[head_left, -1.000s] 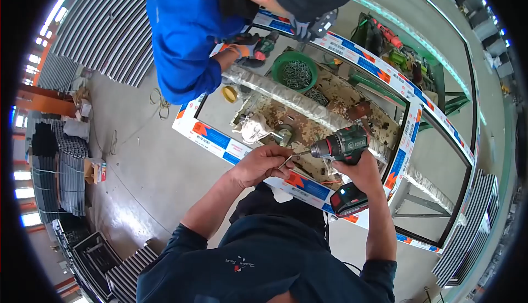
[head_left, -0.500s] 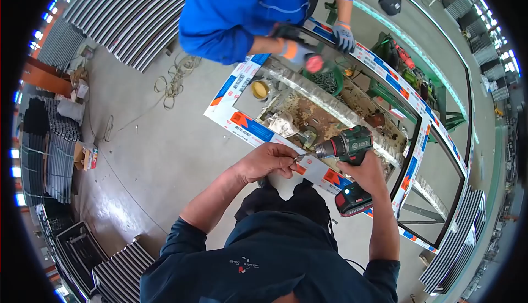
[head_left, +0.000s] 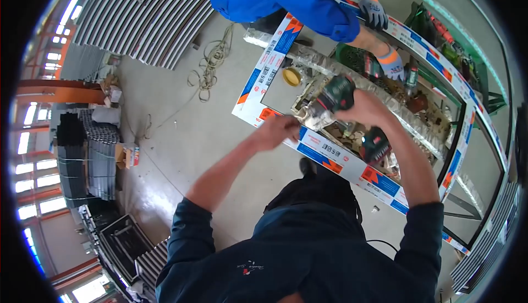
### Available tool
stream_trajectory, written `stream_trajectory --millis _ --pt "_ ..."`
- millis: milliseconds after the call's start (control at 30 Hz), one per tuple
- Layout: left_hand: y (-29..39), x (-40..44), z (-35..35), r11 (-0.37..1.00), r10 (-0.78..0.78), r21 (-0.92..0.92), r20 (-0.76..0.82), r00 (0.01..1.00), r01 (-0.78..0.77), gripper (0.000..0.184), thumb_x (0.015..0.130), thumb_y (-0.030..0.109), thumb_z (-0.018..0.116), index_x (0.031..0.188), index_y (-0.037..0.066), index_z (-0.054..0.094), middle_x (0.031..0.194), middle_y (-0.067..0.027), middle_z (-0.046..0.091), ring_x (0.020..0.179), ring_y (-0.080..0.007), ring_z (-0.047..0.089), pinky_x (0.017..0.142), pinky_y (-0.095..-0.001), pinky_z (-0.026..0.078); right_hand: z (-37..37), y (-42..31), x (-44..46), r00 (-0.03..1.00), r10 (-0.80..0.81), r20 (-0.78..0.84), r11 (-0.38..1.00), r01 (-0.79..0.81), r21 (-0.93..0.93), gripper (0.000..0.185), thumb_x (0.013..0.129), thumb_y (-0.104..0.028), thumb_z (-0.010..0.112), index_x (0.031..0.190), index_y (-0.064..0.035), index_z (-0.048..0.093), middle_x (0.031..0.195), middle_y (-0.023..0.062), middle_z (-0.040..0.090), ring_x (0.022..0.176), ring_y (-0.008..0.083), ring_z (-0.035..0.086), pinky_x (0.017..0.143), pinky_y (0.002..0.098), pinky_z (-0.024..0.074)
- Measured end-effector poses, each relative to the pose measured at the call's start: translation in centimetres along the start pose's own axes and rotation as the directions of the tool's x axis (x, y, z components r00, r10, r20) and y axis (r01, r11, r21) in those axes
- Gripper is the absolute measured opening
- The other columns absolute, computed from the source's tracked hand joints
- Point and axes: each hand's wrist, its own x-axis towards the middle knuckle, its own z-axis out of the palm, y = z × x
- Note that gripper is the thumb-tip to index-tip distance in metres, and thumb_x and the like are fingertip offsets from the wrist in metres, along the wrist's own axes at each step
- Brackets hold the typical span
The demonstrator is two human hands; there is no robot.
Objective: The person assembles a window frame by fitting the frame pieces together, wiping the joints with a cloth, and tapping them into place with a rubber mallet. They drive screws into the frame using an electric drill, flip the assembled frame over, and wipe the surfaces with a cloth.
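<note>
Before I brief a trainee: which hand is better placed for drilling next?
Likely the right hand: it grips the drill. The left hand, at the frame's near edge, holds no drill.

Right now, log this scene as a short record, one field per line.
Left hand: the left hand is by the frame's near rail, fingers drawn together; too blurred to tell whether they hold anything
Right hand: the right hand grips a cordless drill, its chuck pointing toward the left hand's side
Frame: the frame has dark inner edges and printed white, blue and orange covering
Inside the opening: a yellow round container
Co-worker: blue sleeve, gloved hands
Floor: loosely coiled rope
</note>
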Motion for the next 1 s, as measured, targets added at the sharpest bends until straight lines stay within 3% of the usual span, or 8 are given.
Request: stream_trajectory --millis 100,267,333,500,600,667,733,1000 --pt "-0.6 4.1 -3.9 0.997 -0.062 0.051 -0.071 0.996 0.065 0.021 0.098 0.013 0.055 0.108 -0.005 0.06 0.092 -0.0102 0.069 0.088 -0.0174 0.069 0.083 -0.031 0.054 0.5 1.1 6.5 0.992 -0.079 -0.1 0.996 0.074 -0.044 0.055 0.063 -0.042 0.081 0.091 0.0025 0.067 0.09 0.0221 0.069 0.086 0.0375 0.068 0.074 0.0425 0.0526" --pt "-2.2 9.0 -4.9 0.949 -0.266 0.185 0.037 0.963 0.255 0.024 0.096 0.015 0.057 0.108 -0.006 0.059 0.096 -0.0135 0.07 0.091 -0.0192 0.07 0.083 -0.0307 0.054 0.0 1.7 12.4 0.99 -0.132 -0.055 0.985 0.124 -0.118 0.06 0.062 -0.047 0.079 0.089 0.0048 0.067 0.088 0.0226 0.069 0.084 0.0365 0.069 0.074 0.0433 0.0546" --pt "-3.4 9.8 -4.9 0.948 -0.294 -0.101 0.088 0.952 0.302 0.022 0.096 0.014 0.057 0.106 -0.006 0.058 0.095 -0.0147 0.07 0.089 -0.0208 0.071 0.081 -0.0312 0.055 -0.2 1.8 14.5 0.985 -0.024 0.169 0.984 0.053 -0.169 0.058 0.061 -0.043 0.077 0.097 0.001 0.07 0.098 0.0177 0.071 0.092 0.0315 0.07 0.08 0.0413 0.0561" --pt "-3.8 11.0 -5.5 0.896 -0.373 -0.172 0.212 0.903 0.41 0.022 0.097 0.015 0.057 0.102 -0.007 0.056 0.096 -0.0155 0.07 0.089 -0.022 0.071 0.081 -0.0303 0.056 0.7 2.6 17.4 0.982 -0.075 0.175 0.981 0.104 -0.163 0.054 0.06 -0.043 0.077 0.092 0.0003 0.071 0.09 0.0158 0.071 0.083 0.0291 0.07 0.074 0.0392 0.0556" --pt "-4.4 11.3 -5.8 0.914 -0.35 -0.076 0.356 0.867 0.4 0.022 0.097 0.015 0.057 0.103 -0.007 0.056 0.094 -0.0154 0.07 0.092 -0.0223 0.07 0.083 -0.0301 0.056 1.4 3.0 17.6 0.964 -0.075 0.256 0.978 0.121 -0.171 0.051 0.059 -0.044 0.077 0.082 0.0006 0.071 0.078 0.0145 0.07 0.074 0.0281 0.068 0.069 0.0385 0.0545" --pt "-3.5 11.4 -5.8 0.93 -0.341 0.0 0.372 0.863 0.367 0.023 0.096 0.017 0.059 0.101 -0.005 0.059 0.092 -0.0107 0.07 0.088 -0.0166 0.068 0.08 -0.0285 0.054 1.2 2.2 17.4 0.929 -0.035 0.37 0.983 0.098 -0.154 0.05 0.058 -0.045 0.078 0.073 0.0015 0.069 0.068 0.0139 0.067 0.066 0.0274 0.066 0.064 0.0383 0.0532" --pt "-3.0 11.6 -5.9 0.899 -0.396 0.356 0.414 0.82 0.254 0.022 0.095 0.02 0.06 0.097 -0.002 0.064 0.089 -0.0057 0.069 0.082 -0.0112 0.063 0.076 -0.0274 0.05 2.2 2.6 17.8 0.931 -0.084 0.354 0.98 0.142 -0.141 0.054 0.059 -0.047 0.079 0.074 0.0039 0.069 0.067 0.0149 0.067 0.065 0.0279 0.066 0.063 0.0393 0.0528" --pt "-5.9 11.6 -6.2 0.958 -0.277 0.063 0.458 0.845 0.279 0.025 0.095 0.024 0.064 0.095 0.0 0.067 0.089 -0.0017 0.068 0.082 -0.008 0.059 0.078 -0.026 0.047 1.4 2.4 17.6 0.91 -0.159 0.382 0.977 0.202 -0.075 0.058 0.06 -0.049 0.08 0.072 0.0062 0.067 0.064 0.0149 0.065 0.062 0.0278 0.065 0.06 0.0392 0.0522"
